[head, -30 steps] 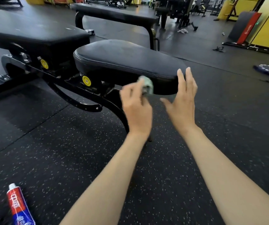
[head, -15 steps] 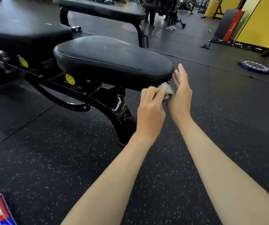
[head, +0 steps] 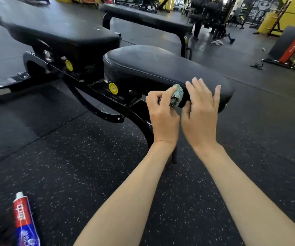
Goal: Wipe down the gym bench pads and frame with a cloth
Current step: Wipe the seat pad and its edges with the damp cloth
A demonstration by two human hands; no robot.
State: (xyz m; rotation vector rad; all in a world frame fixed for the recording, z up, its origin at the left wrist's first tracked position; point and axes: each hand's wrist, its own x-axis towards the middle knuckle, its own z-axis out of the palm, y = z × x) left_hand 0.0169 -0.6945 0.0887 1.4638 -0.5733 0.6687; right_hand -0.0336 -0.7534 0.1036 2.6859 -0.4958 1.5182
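Since half a sec ago the cloth (head: 177,94) has slid back from the nose of the seat pad (head: 152,68) along its near side wall. My R hand (head: 201,110) was up by the nose, touching the wad. Now it lies over the side wall btw cloth and nose.

Biggest thing is the black speckled rubber floor (head: 72,157), all round. On it stands the bench, w/ a long back pad (head: 54,29) running off top left and the seat pad in line w/ it, a gap btw the two. Under both is the black frame (head: 97,110), w/ a curved bar sweeping below the seat and a post going down to the floor behind my L wrist. A 2nd bench (head: 143,16) stands behind, well apart. Far right, a grey-and-red mat (head: 292,45) leans by the yellow wall.

Both forearms are bare. R hand has its fingers straight and a bit spread, tips near the pad's top edge. It holds nothing, and the thumb is just beside the cloth. L hand (head: 162,114) has its fingers curled round the wad, forefinger along the top, pinching it.

A toothpaste tube (head: 25,222), red/blue w/ white cap, lies on the floor bottom left, well apart from the bench.

The cloth is a small green wad, rolled tight, pressed vs. the seat pad's near side wall.

There are 2 yellow knobs on the frame, one (head: 113,88) just left of the seat pad, the other (head: 69,65) under the back pad.
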